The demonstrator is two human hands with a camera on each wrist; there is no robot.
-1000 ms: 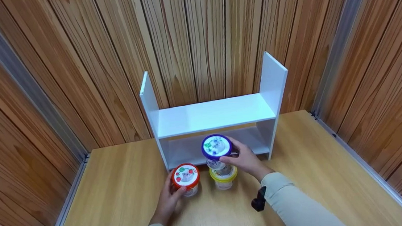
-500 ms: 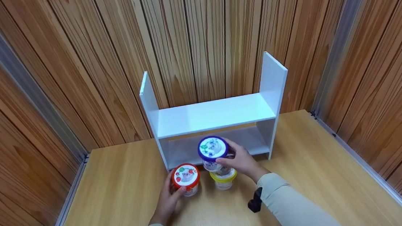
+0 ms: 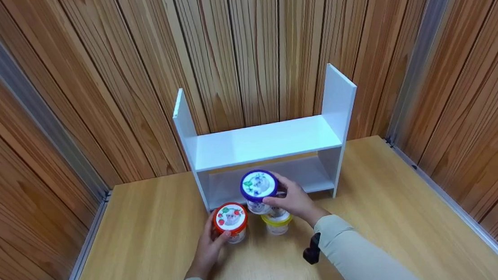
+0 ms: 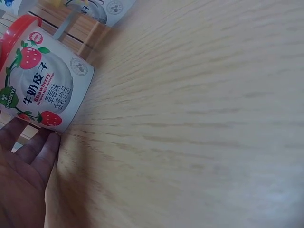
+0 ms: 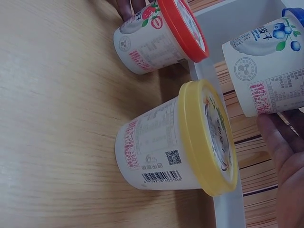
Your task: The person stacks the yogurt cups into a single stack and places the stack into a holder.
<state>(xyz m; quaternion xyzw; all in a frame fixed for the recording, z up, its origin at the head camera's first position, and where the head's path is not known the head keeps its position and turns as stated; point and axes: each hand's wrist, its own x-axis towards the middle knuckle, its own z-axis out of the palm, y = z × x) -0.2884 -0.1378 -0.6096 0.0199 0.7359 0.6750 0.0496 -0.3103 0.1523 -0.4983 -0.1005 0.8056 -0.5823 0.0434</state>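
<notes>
My left hand [image 3: 207,248] grips a red-lidded strawberry milk dessert cup [image 3: 230,217] standing on the table in front of the shelf's left end. My right hand [image 3: 297,200] holds a blue-lidded blueberry cup [image 3: 259,185] up off the table, thumb on the near side of its lid. In the right wrist view that blueberry cup [image 5: 266,66] hangs apart from a yellow-lidded cup [image 5: 161,145], which stands upright on the table. From the head, the blueberry cup partly covers the yellow-lidded cup [image 3: 277,228]. Strawberries and print show on the red-lidded cup [image 4: 45,76] in the left wrist view.
A white two-level shelf [image 3: 267,143] with tall side panels stands just behind the cups. Wood-grain walls [image 3: 254,45] close in the back and both sides. The wooden table [image 3: 149,239] spreads out to the left, right and front.
My right hand has carried the blueberry cup a little to the left, closer to the red-lidded cup. The left hand and its cup stay in place, as does the yellow-lidded cup.
</notes>
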